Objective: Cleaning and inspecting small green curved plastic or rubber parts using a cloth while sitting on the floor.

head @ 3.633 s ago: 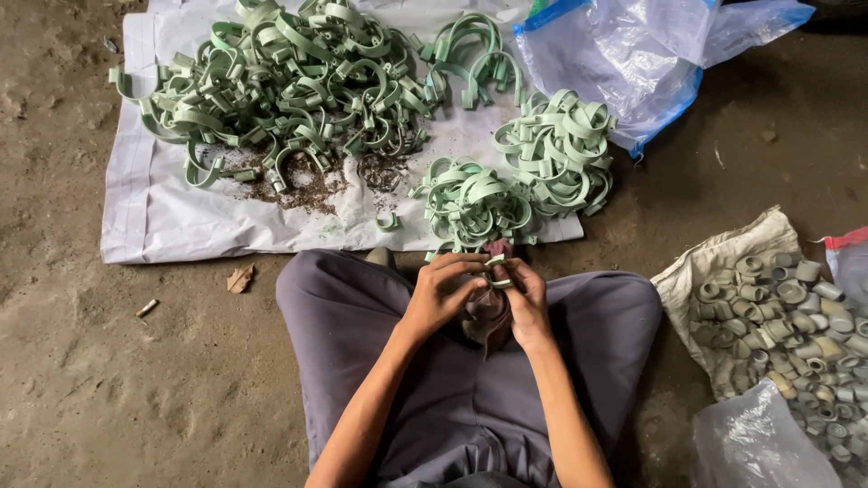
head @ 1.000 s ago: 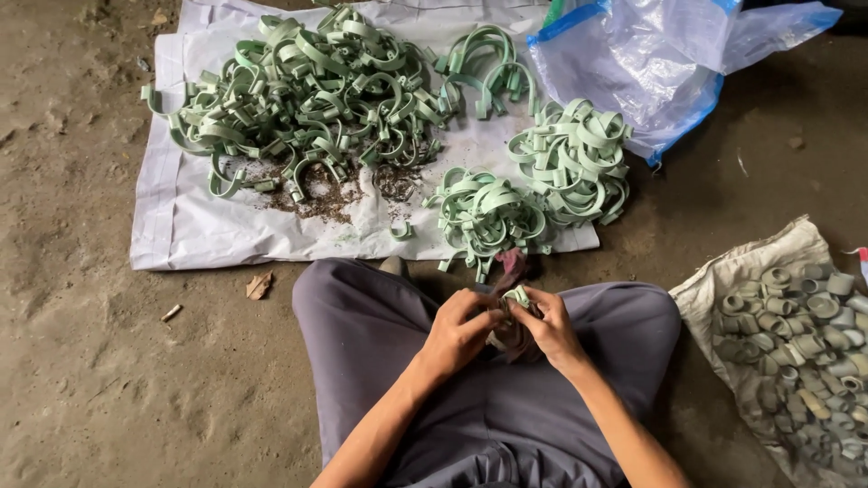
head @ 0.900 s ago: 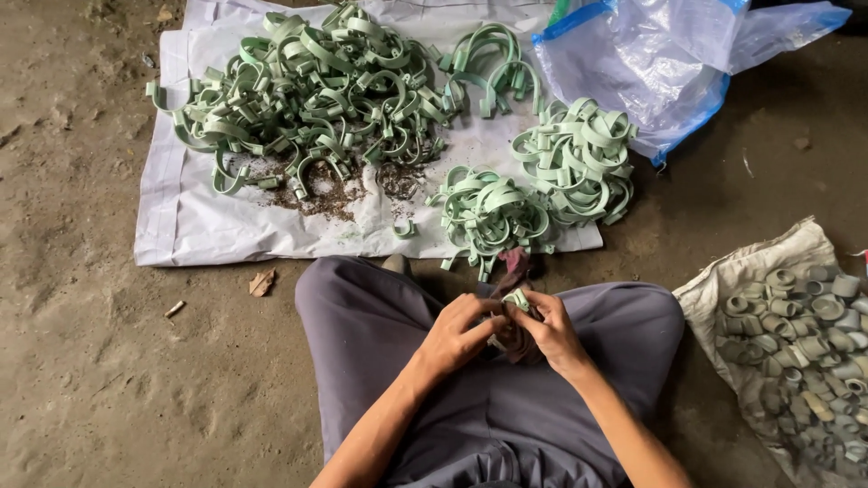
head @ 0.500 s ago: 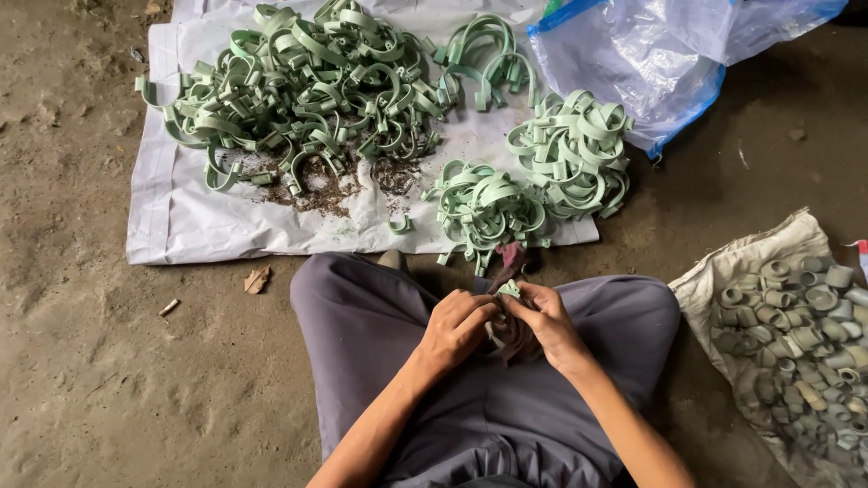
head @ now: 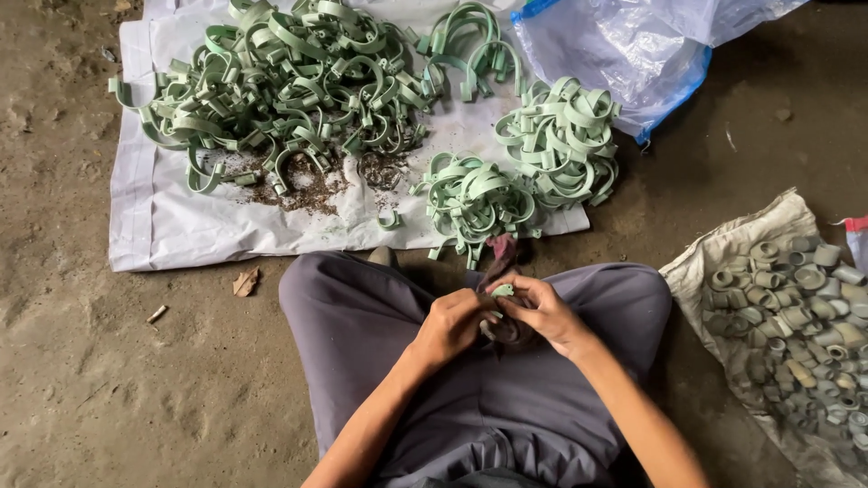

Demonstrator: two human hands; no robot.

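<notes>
Green plastic is what is being handled. Only one view is given, from the head camera, looking down at the lap.

A small green clip [head: 503,291] is pinched between both hands, at the middle of the picture. The left hand [head: 455,323] is closed on it from 9 o'clock. The right hand [head: 545,312] is closed on it from 3 o'clock. A dark red rag [head: 496,258] is tucked under the hands and sticks out at 12 o'clock. The hands are held over grey trousers [head: 470,398].

The step in hand looks like rubbing or cleaning the clip with the rag. It looks about halfway through that piece. For the next move, a firm pinch and a small turn of the clip would be needed, so that the other side can be reached.

At 12 o'clock a white sheet [head: 181,226] is spread on the dirt floor. A big loose heap of green clips [head: 280,81] is seen on it at 11 o'clock, with brown crumbs near it. Two neat bundles of clips [head: 520,163] are seen at 1 o'clock. A clear bag [head: 624,54] is placed beyond them. At 3 o'clock a sack of small grey rings [head: 796,307] is seen.
</notes>
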